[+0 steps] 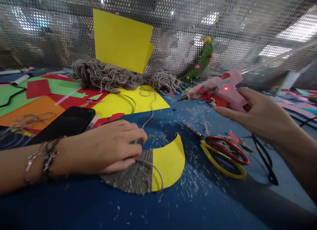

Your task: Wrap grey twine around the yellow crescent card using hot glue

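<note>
My right hand point(257, 111) grips a pink hot glue gun point(231, 93) with a lit red light, its nozzle pointing left above the table. My left hand point(109, 145) rests over a yellow paper crescent point(169, 162), fingers curled around a strand of grey yarn point(152, 111). The strand runs back toward the yarn pile, and a loose piece curves over the yellow paper. Rows of grey yarn point(136, 177) cover the crescent's left part, partly hidden under my hand. Its right part is bare yellow.
Scissors point(223, 154) with red and yellow handles lie right of the crescent, among yarn scraps. Behind stand a grey yarn skein point(104, 76), a smaller yarn bundle point(164, 82) and yellow card point(121, 41) against a perforated metal screen. A black phone point(66, 122) lies on coloured paper at left.
</note>
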### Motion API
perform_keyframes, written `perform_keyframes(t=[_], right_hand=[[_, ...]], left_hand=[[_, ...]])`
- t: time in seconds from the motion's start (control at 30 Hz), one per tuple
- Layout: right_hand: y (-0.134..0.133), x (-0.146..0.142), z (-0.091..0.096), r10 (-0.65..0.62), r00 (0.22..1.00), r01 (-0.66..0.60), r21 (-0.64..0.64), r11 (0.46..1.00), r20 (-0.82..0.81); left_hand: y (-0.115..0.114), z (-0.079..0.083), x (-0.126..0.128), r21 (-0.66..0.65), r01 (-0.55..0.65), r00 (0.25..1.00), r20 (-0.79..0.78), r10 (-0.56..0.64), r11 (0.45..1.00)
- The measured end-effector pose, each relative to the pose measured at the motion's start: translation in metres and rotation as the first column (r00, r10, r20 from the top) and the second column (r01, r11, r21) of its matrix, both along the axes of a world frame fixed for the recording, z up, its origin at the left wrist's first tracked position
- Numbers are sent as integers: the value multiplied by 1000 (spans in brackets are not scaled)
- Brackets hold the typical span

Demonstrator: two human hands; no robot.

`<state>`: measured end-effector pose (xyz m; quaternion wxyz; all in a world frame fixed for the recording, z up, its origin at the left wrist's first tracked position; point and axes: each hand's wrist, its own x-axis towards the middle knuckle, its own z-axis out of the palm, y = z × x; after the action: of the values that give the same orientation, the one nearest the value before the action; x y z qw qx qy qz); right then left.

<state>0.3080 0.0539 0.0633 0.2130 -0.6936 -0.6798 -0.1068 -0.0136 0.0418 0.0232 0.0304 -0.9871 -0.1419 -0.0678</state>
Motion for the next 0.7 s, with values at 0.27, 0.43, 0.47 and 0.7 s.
perform_keyframes(t=[0.27, 0.43, 0.47, 0.7], right_hand=[[-22, -20, -6, 132, 990, -136, -95, 986, -47], [-44, -20, -28, 235, 966, -253, -201, 946, -109], [-47, -19, -33, 264, 956, -289, -233, 929, -130], [-52, -20, -53, 477, 879, -474, -131, 871, -5]], left_hand=[[-22, -8, -3, -209, 27, 998, 56, -15, 978], [-32, -17, -6, -71, 98, 986, 143, -87, 993], [-34, -19, -6, -67, 101, 984, 157, -89, 993], [-41, -26, -4, -70, 75, 989, 131, -66, 995]])
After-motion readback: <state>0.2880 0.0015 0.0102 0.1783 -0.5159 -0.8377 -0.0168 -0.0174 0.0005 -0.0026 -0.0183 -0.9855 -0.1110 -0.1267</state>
